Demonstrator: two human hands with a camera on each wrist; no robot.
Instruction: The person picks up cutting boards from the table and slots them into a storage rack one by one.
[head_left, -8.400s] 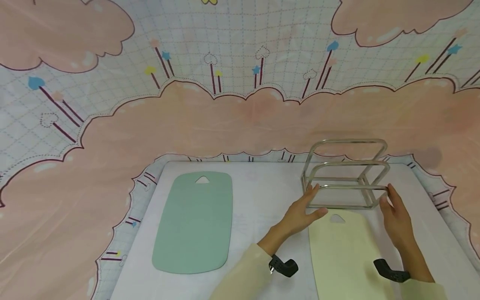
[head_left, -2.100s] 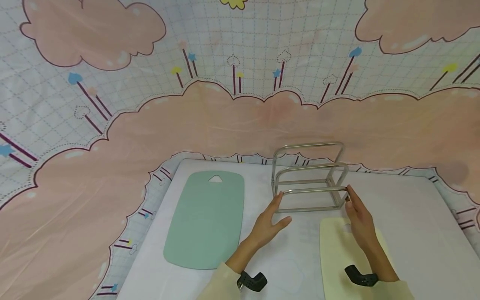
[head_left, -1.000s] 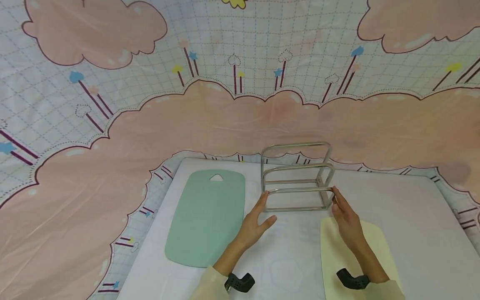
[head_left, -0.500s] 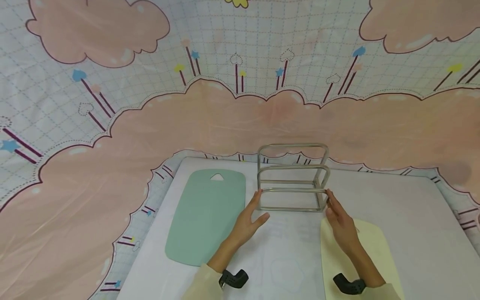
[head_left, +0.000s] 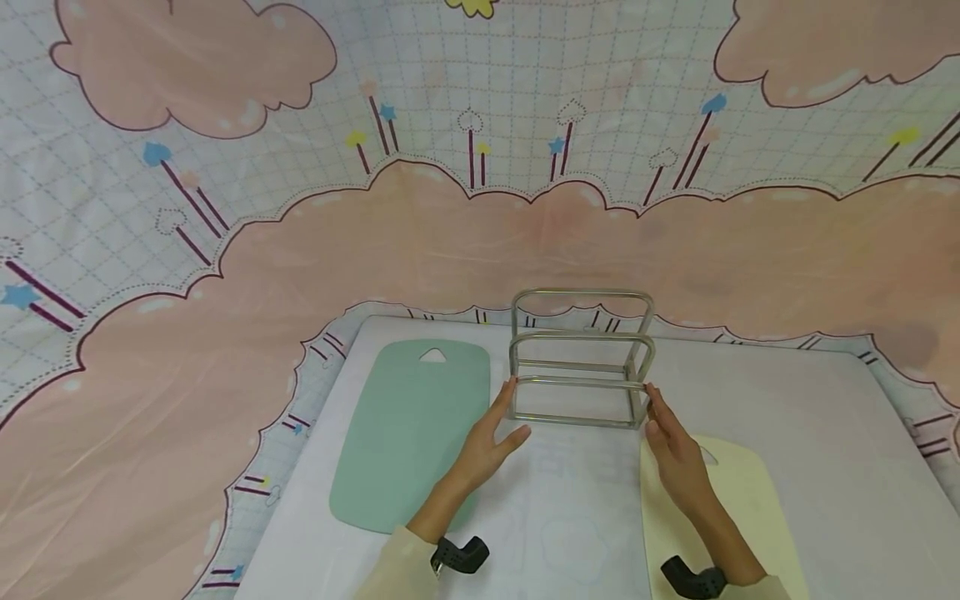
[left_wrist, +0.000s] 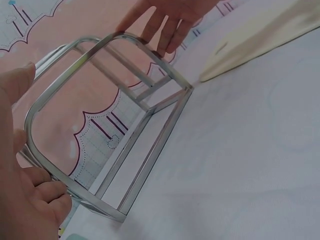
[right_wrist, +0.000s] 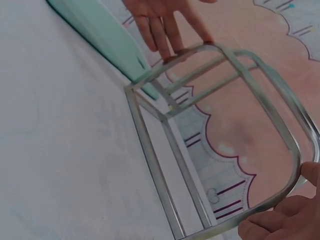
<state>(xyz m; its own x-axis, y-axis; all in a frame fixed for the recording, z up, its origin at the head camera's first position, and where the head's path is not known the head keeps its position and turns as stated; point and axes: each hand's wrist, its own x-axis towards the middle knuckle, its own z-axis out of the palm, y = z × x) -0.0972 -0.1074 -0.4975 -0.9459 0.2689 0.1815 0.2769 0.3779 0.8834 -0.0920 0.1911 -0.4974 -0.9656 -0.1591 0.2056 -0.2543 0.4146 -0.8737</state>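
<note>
A silver metal rack (head_left: 573, 382) with three upright rounded loops stands on the white tabletop between two cutting boards. My left hand (head_left: 483, 454) touches its left side near the front loop, fingers extended, thumb held away from it. Against the right side rest the fingertips of my right hand (head_left: 681, 467). In the left wrist view the rack (left_wrist: 156, 153) has nothing in its slots, and the fingers of the right hand (left_wrist: 175, 20) reach down straight along its far end. The left hand (right_wrist: 165, 25) shows straight fingers on the frame in the right wrist view.
A green cutting board (head_left: 408, 433) lies flat to the left, partly under the left forearm. To the right lies a pale yellow cutting board (head_left: 663, 525), partly covered by the right hand and forearm. Behind the table (head_left: 810, 417) hangs a patterned cloth (head_left: 465, 242).
Both hands have slid the rack leftward, from behind the yellow board to between the boards. Over the last half second it shifts only slightly left and towards me.
</note>
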